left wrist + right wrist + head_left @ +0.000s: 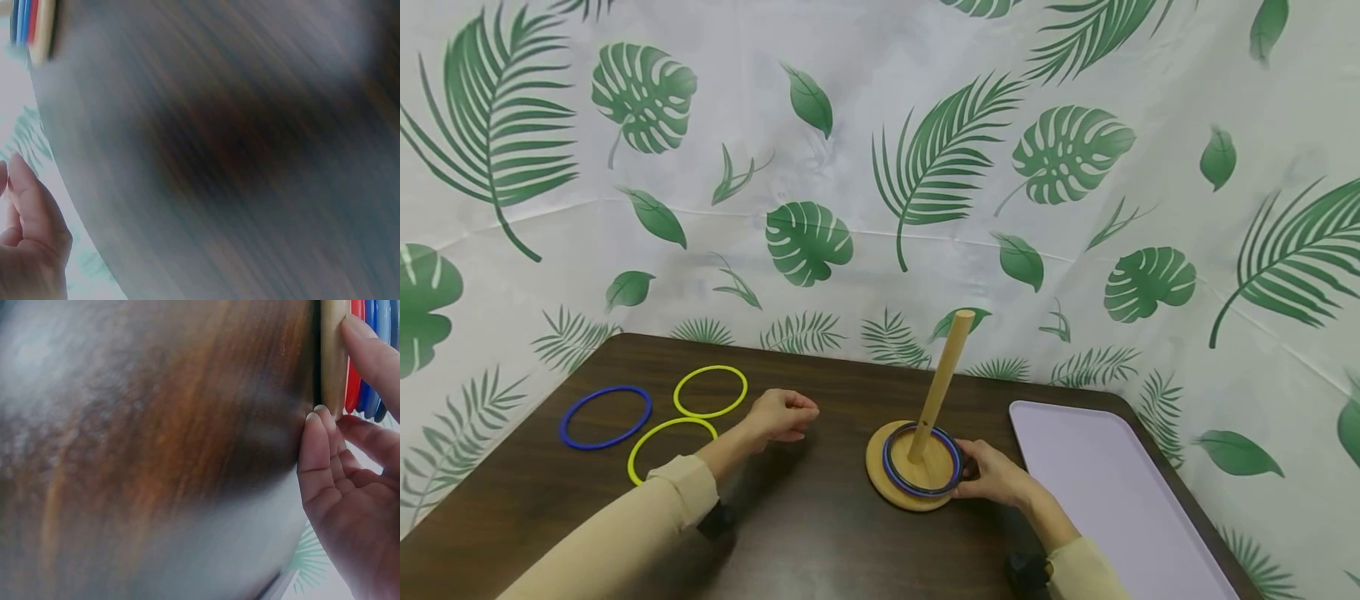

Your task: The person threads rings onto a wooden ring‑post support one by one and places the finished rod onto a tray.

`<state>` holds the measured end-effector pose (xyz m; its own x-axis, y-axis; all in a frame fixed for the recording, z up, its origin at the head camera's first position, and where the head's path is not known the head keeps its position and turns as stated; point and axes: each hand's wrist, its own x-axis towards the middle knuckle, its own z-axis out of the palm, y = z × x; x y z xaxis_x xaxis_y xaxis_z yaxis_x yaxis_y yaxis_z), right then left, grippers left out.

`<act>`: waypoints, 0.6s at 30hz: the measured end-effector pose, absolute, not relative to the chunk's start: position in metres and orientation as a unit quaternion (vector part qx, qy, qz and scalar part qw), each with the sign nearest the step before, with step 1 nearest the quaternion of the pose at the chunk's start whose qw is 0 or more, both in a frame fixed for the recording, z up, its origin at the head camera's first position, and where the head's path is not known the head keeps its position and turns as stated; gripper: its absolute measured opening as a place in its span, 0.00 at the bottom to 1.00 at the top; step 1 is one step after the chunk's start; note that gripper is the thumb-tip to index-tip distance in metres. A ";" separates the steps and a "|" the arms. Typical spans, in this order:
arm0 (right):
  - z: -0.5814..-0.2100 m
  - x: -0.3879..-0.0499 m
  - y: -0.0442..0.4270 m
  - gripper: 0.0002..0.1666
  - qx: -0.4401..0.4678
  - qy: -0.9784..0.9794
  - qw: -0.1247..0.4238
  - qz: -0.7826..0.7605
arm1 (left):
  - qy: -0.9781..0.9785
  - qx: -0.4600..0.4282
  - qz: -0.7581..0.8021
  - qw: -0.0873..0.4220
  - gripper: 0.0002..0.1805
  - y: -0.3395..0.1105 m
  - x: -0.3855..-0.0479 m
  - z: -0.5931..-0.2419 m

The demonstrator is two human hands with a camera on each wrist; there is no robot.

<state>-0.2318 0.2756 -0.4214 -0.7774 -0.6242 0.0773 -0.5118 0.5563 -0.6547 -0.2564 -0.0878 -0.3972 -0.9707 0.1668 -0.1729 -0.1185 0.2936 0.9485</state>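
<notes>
A ring toss stand has a round wooden base (877, 471) and an upright peg (943, 379). Around the peg's foot lie stacked rings (891, 471), dark blue on top; from the side, the right wrist view shows a red ring (354, 369) lowest, above the base, then blue and dark ones. My right hand (996, 477) grips the stand at its right edge, thumb and fingers against the base and ring stack. Left of the stand, my left hand (781, 417) hovers above the table with loosely bent fingers and nothing in them.
On the dark wooden table (820, 533), a blue ring (597, 447) and two yellow rings, one farther back (715, 367) and one nearer (646, 438), lie at the left. A lilac tray (1097, 475) occupies the right side. Behind hangs a leaf-patterned cloth (850, 175).
</notes>
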 end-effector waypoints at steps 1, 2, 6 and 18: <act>-0.421 -0.232 0.275 0.34 -0.322 0.878 0.083 -0.343 | 0.796 0.011 0.593 0.119 0.13 -0.096 -0.256 -0.397; -0.421 -0.231 0.275 0.34 -0.321 0.879 0.083 -0.344 | 0.799 0.010 0.589 0.118 0.13 -0.106 -0.256 -0.397; -0.420 -0.231 0.275 0.35 -0.324 0.877 0.082 -0.346 | 0.817 0.001 0.567 0.108 0.15 -0.140 -0.253 -0.395; -0.422 -0.233 0.277 0.39 -0.302 0.885 0.088 -0.342 | 0.859 0.017 0.501 0.104 0.18 -0.228 -0.246 -0.391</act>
